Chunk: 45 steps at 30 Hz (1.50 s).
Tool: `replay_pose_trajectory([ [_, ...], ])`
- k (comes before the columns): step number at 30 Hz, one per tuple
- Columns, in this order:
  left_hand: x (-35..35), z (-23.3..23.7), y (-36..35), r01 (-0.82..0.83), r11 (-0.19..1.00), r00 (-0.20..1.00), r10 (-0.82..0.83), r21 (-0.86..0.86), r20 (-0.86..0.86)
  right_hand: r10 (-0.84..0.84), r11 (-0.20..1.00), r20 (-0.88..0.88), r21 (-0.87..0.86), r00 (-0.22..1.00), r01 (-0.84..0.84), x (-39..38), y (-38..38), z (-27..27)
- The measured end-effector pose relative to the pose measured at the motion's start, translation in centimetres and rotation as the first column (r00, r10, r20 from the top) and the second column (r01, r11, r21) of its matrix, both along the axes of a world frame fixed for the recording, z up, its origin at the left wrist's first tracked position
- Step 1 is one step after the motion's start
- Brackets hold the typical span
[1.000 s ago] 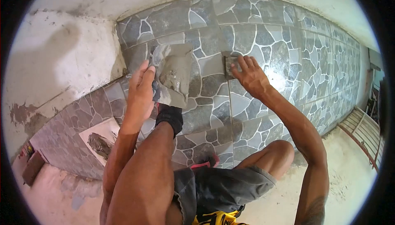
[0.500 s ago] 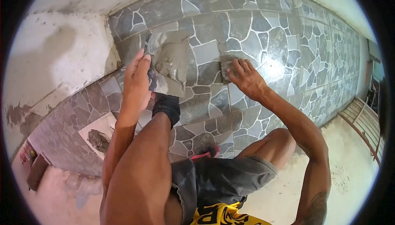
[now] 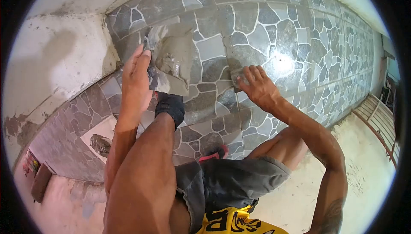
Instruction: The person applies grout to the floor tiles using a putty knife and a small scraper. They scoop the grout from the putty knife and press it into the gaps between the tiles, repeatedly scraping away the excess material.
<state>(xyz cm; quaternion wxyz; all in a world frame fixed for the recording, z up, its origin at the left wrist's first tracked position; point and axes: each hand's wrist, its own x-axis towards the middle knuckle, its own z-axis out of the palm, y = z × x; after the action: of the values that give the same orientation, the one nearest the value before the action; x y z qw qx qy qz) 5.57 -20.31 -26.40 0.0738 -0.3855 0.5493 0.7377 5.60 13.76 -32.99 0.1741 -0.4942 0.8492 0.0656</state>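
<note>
**Both hands at the stone-pattern tiles**

Your left hand [image 3: 137,80] is clamped on the left edge of a flat board [image 3: 173,58], fingers laid straight along its face. The board is tilted up just above the tiled surface [image 3: 274,33] and carries a wet lump of grey mortar [image 3: 171,65]. Your right hand [image 3: 259,88] lies stretched out with its fingers close together, pressing a small grey pad [image 3: 235,79] flat against the tiles at a joint line. The thumb is hidden, so you cannot tell whether it grips the pad. Your raised knee and a black ankle sleeve [image 3: 170,108] sit between the two arms. A loose tile [image 3: 92,136] with a dab of mortar lies down to your left, beside the bare plaster wall [image 3: 55,63].
</note>
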Motion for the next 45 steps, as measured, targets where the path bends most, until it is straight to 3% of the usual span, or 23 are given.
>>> replay_pose_trajectory([
  [3,0.4,-1.4,0.1,0.017,1.0,1.0,-0.016,0.023,-0.027,0.029,0.999,0.034,-0.03,0.999,-0.028,0.8,1.1,-1.2],
  [6,1.0,-1.5,-0.2,0.043,0.997,0.999,-0.041,0.058,-0.027,0.009,0.994,0.013,0.108,1.0,-0.01,1.2,1.1,0.7],
  [9,0.5,-0.6,0.7,0.048,0.999,0.999,-0.048,0.015,-0.009,-0.028,0.997,0.022,-0.066,0.999,0.03,2.5,1.1,0.4],
  [12,0.2,-1.1,1.4,0.068,0.998,0.997,-0.068,0.006,-0.023,-0.027,0.997,0.059,-0.072,0.998,0.031,2.9,1.8,-1.2],
  [15,0.3,-1.4,0.9,0.113,0.993,0.994,-0.113,-0.016,-0.011,-0.071,0.986,0.05,0.157,0.996,0.063,3.4,1.5,0.8],
  [19,-0.3,-0.6,1.9,0.081,0.996,0.997,-0.081,0.022,0.002,-0.047,0.998,0.032,-0.041,0.998,0.048,4.3,1.7,0.5],
  [22,-0.4,-1.6,1.9,0.119,0.988,0.992,-0.115,0.094,-0.045,-0.051,0.998,0.004,-0.035,0.999,0.051,4.7,2.1,-1.1],
  [25,-0.3,-1.4,1.6,0.202,0.978,0.979,-0.203,-0.06,-0.009,-0.14,0.964,0.025,0.233,0.99,0.131,5.2,1.1,0.8],
  [29,-0.5,-0.6,2.7,0.141,0.988,0.989,-0.138,0.056,-0.042,-0.116,0.992,0.012,0.045,0.993,0.115,5.7,0.5,0.9],
  [32,-0.9,-1.1,3.1,0.19,0.976,0.98,-0.182,0.102,-0.08,-0.153,0.986,-0.005,0.073,0.988,0.153,6.1,0.9,-0.7],
  [35,-0.2,-3.2,2.5,0.284,0.959,0.955,-0.282,0.017,-0.09,-0.293,0.887,0.06,0.389,0.954,0.247,4.3,-0.2,2.7],
  [38,-0.7,-4.0,2.5,0.333,0.941,0.929,-0.338,-0.059,-0.153,-0.386,0.922,0.063,0.054,0.92,0.383,2.2,1.5,6.8],
  [41,-1.0,-4.1,2.8,0.379,0.92,0.913,-0.389,-0.1,-0.123,-0.489,0.815,0.309,-0.172,0.816,0.553,0.2,-0.2,12.2],
  [43,-1.1,-3.6,4.0,0.364,0.919,0.913,-0.385,-0.154,-0.138,-0.468,0.803,0.321,-0.235,0.823,0.548,-0.4,-1.4,14.2],
  [45,-1.6,-4.3,3.9,0.437,0.846,0.842,-0.504,-0.306,-0.193,-0.439,0.799,0.325,-0.286,0.838,0.53,-1.0,-2.5,15.1],
])
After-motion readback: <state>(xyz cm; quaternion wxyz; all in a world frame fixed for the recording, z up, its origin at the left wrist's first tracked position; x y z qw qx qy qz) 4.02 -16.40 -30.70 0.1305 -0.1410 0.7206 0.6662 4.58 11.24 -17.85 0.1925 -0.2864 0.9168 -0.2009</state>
